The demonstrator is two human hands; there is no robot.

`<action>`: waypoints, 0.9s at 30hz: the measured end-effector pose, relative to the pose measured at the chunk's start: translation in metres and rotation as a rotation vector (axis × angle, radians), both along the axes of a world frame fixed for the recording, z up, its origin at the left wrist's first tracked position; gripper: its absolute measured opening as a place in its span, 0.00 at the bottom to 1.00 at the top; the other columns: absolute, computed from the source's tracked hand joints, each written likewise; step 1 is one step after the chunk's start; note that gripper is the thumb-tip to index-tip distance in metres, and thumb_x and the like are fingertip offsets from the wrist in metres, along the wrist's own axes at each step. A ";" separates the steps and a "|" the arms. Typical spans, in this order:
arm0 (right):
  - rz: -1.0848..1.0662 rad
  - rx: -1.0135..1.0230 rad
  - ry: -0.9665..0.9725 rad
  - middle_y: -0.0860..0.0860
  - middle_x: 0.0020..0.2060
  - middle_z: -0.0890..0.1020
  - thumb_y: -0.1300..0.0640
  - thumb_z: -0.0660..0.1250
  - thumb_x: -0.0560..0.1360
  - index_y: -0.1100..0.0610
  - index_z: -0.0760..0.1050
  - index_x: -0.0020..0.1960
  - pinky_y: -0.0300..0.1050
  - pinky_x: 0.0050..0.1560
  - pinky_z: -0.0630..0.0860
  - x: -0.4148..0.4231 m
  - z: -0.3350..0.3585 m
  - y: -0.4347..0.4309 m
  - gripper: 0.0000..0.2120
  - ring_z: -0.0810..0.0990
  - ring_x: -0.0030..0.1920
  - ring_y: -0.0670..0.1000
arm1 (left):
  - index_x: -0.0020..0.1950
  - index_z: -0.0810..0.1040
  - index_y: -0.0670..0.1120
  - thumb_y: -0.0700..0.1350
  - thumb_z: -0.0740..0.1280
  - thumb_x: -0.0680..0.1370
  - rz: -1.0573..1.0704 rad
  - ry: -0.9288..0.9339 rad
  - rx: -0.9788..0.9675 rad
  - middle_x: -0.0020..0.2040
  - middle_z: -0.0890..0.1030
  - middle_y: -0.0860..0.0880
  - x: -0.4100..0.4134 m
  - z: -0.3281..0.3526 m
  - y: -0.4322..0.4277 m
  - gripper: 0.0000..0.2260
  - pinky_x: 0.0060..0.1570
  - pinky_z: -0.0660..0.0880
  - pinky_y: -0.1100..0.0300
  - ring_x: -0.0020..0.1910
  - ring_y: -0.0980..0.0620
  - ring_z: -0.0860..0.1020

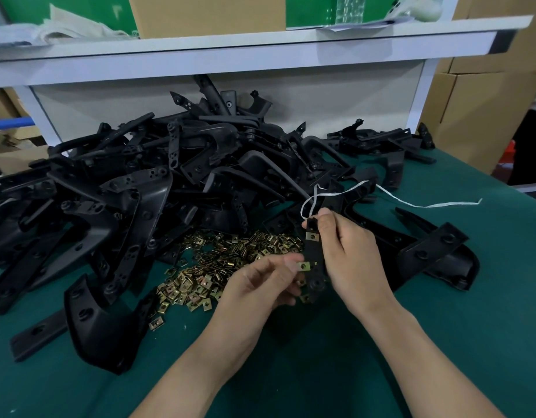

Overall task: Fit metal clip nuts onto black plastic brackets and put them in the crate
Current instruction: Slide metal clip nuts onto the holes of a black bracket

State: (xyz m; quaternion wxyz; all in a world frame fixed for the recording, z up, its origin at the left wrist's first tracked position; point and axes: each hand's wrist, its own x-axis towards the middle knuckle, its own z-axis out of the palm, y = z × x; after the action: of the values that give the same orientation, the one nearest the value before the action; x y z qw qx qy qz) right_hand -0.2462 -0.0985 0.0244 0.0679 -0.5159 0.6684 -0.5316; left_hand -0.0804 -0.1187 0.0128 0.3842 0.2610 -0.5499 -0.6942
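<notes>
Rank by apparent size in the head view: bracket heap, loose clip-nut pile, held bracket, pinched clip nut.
1. bracket heap
2. loose clip-nut pile
3. held bracket
4. pinched clip nut, plainly the smallest

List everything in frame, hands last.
bracket pile: many, black, back and left of the table.
held bracket: one, black, upright in the right hand.
fitted clip nut: one, brass, near the held bracket's top.
loose clip nut: one, brass, at the held bracket's left edge.
clip nut heap: many, brass, in front of the bracket pile.
string: one, white, over brackets and table, right.
table: one, green top.
shelf: one, white, above the pile.
cardboard boxes: several, brown, far right.
crate: none in view.
left hand: pinches the loose clip nut.
right hand: grips the held bracket.
</notes>
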 end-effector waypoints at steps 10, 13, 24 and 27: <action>0.020 -0.028 -0.002 0.45 0.33 0.80 0.46 0.54 0.85 0.51 0.78 0.41 0.51 0.38 0.75 0.003 0.001 0.002 0.21 0.79 0.35 0.48 | 0.47 0.86 0.44 0.47 0.66 0.80 -0.281 0.144 0.426 0.45 0.83 0.45 0.003 0.005 0.001 0.11 0.45 0.80 0.56 0.40 0.52 0.80; 0.020 -0.034 -0.006 0.44 0.34 0.81 0.46 0.54 0.85 0.51 0.80 0.44 0.47 0.39 0.76 0.004 0.002 0.002 0.20 0.80 0.37 0.47 | 0.49 0.85 0.43 0.48 0.67 0.80 -0.329 0.152 0.429 0.47 0.83 0.45 0.004 0.003 -0.002 0.10 0.47 0.80 0.55 0.42 0.52 0.81; -0.007 -0.013 0.098 0.43 0.46 0.84 0.42 0.47 0.84 0.52 0.82 0.55 0.44 0.49 0.77 0.008 0.003 0.006 0.26 0.82 0.47 0.43 | 0.53 0.83 0.39 0.47 0.67 0.79 -0.332 0.135 0.435 0.48 0.82 0.42 0.004 0.000 -0.003 0.12 0.47 0.80 0.55 0.43 0.50 0.81; -0.006 -0.008 0.107 0.43 0.47 0.84 0.41 0.46 0.83 0.51 0.82 0.55 0.46 0.50 0.78 0.010 0.004 0.006 0.28 0.82 0.48 0.43 | 0.54 0.82 0.38 0.47 0.66 0.80 -0.330 0.125 0.434 0.48 0.81 0.42 0.004 0.000 -0.003 0.13 0.47 0.80 0.56 0.43 0.50 0.80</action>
State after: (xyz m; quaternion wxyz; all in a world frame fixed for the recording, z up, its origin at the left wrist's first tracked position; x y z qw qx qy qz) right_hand -0.2366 -0.0927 0.0289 0.0285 -0.5418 0.6705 -0.5061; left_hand -0.0765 -0.1216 0.0131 0.2344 0.2009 -0.3987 -0.8635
